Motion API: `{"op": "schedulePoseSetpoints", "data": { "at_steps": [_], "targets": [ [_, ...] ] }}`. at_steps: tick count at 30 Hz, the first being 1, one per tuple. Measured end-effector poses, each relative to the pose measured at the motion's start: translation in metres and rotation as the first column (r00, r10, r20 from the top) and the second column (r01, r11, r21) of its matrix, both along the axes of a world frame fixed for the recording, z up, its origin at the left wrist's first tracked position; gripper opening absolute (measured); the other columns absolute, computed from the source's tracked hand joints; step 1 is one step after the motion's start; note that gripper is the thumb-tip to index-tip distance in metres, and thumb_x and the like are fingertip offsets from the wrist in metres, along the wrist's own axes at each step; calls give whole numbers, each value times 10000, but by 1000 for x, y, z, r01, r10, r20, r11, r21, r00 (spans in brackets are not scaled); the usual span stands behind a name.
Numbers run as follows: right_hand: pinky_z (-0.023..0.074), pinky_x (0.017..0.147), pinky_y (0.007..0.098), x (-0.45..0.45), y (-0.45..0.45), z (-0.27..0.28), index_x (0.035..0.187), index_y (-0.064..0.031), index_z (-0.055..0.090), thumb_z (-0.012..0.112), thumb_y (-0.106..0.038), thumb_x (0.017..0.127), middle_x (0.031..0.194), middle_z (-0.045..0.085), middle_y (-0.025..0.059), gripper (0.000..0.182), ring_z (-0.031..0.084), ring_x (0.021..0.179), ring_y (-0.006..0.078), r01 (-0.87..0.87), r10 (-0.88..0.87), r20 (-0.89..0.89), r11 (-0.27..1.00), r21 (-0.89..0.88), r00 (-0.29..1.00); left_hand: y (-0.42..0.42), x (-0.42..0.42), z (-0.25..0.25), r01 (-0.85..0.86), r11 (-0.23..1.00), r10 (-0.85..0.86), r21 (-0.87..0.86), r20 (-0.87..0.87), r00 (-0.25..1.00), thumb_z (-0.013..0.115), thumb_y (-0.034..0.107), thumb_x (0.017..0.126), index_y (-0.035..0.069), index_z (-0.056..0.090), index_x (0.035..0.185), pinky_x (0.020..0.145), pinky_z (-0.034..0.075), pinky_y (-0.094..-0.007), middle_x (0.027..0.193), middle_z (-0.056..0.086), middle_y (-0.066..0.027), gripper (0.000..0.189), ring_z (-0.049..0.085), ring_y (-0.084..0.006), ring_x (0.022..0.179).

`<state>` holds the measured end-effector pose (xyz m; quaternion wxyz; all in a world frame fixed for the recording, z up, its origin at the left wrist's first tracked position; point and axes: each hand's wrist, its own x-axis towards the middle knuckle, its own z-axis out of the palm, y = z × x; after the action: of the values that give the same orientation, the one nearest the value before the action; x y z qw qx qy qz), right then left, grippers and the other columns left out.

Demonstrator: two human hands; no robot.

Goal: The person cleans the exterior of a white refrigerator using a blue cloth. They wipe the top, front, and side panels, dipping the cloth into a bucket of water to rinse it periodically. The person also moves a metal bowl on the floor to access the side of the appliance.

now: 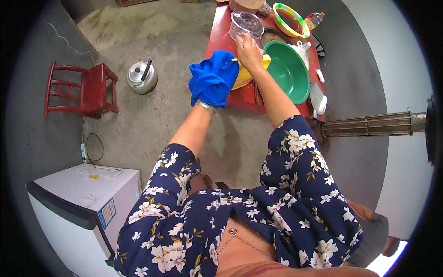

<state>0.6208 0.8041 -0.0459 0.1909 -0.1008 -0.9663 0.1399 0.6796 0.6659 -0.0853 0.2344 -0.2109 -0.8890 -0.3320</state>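
A blue cloth (216,81) is draped over my left hand and covers it, with a silver-coloured bracelet showing at the wrist. My right hand (248,52), its fingers bent, is above a yellow plastic container (243,79) at the near edge of a red table (219,31). What the fingers touch cannot be made out clearly. Just beyond them stands a clear plastic container with a lid (246,25). To the right of my right hand, a green plastic basin (289,74) sits tilted on the table.
A yellow-green rimmed basin (291,20), an oil bottle (314,20), a white plastic bag (301,52) and a cleaver (315,98) are at the table's far and right sides. A metal kettle (142,77) and red chair (93,90) stand on the floor at left, a white refrigerator (86,187) nearer.
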Motion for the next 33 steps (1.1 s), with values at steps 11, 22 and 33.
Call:
{"op": "schedulePoseSetpoints", "data": {
  "at_steps": [11,22,33],
  "targets": [
    [358,809,501,14,16,-17,1039,-118,562,499,-414,862,964,603,131,350,560,962,304,57,-24,-125,962,268,992,1,24,9,62,994,-58,-93,43,997,567,215,792,171,583,1039,774,410,-428,1159,542,-33,252,535,-224,1044],
    [148,1079,503,162,-137,-31,1339,-79,383,553,-335,830,1424,298,200,595,233,1343,349,-610,605,-144,792,5,783,-90,143,-40,38,823,-312,566,396,864,320,437,941,117,169,1417,1095,156,-388,1467,213,-83,594,223,-232,1336],
    [340,989,405,391,-231,-121,1333,-38,371,545,-405,865,1304,434,204,620,433,1191,320,-411,885,352,456,-790,305,-211,468,-119,-716,309,-426,626,764,484,431,349,893,110,275,1367,1016,258,-395,1405,299,-106,553,330,-249,1239]
  ]
}}
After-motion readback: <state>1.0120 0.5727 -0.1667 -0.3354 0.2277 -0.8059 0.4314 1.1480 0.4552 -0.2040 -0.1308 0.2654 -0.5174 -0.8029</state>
